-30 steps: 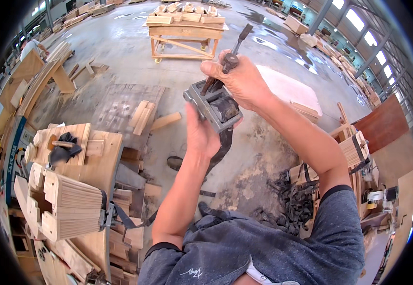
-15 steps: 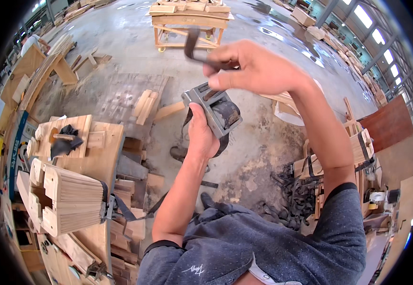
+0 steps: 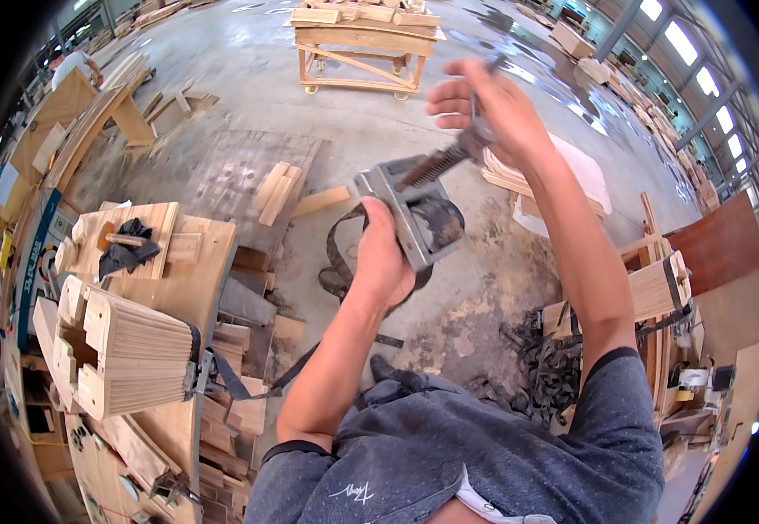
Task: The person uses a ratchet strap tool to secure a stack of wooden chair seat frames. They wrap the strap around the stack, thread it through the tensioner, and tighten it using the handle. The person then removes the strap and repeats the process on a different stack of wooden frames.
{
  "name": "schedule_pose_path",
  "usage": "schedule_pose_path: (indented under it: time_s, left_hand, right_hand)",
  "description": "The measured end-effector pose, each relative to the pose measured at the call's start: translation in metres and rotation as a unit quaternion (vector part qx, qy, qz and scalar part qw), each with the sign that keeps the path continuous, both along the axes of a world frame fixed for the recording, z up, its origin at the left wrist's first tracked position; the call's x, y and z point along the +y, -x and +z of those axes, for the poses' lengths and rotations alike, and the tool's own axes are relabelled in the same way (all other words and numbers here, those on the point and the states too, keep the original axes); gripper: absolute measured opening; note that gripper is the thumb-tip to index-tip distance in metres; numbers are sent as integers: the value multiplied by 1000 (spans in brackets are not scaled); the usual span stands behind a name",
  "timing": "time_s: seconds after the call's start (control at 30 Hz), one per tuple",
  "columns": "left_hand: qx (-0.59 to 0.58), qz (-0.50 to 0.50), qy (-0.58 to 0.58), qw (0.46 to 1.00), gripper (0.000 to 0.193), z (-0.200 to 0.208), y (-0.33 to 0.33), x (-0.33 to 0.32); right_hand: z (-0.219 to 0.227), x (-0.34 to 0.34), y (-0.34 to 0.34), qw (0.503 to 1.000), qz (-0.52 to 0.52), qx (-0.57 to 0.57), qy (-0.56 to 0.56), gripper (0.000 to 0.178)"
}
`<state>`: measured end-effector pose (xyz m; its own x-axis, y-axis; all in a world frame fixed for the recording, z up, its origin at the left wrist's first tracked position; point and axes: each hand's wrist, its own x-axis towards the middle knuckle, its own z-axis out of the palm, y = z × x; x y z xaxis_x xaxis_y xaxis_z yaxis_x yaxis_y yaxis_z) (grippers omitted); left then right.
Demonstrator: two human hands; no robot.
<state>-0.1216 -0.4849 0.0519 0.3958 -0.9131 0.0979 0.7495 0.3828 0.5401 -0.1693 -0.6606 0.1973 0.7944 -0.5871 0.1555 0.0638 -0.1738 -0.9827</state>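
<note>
The left hand is closed around a grey metal strap tensioner, which is held tilted in front of the body, above the floor, with the thumb laid along its near rail. A dark strap roll is carried inside the frame, and a loop of black strap is seen hanging beside the left wrist. The right hand is raised beyond the frame with its fingers stretched out; a dark crank with a threaded shaft is set against its palm, but whether it is gripped cannot be told. To the left, a strapped bundle of wooden strips is laid on a wooden worktop, where a black cloth is also placed. On the floor, a few short boards are laid to the left of the frame. To the right, a tangle of black straps is heaped near another strapped bundle. Farther off, wooden pieces are stacked on a wheeled wooden table.
</note>
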Motion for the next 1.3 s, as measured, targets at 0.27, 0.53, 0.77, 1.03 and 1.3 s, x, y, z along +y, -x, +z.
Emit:
schedule_pose_path:
  time_s: [0.27,0.53,0.77,1.03,1.3]
  left_hand:
    - [2,29,0,1000,83,-12,8,13]
    - [0,43,56,998,86,1,9,13]
    - [-170,47,16,984,81,5,14,13]
    - [-294,-3,-73,953,69,14,8,34]
    - [-460,20,-129,879,47,14,-2,50]
  right_hand:
    - [55,68,-10,849,103,273,439,49]
    - [-30,56,50,977,44,-152,140,91]
    - [-28,80,22,991,-34,46,123,52]
    - [-14,63,23,990,124,-64,-30,32]
    - [1,98,27,986,90,-139,-10,34]
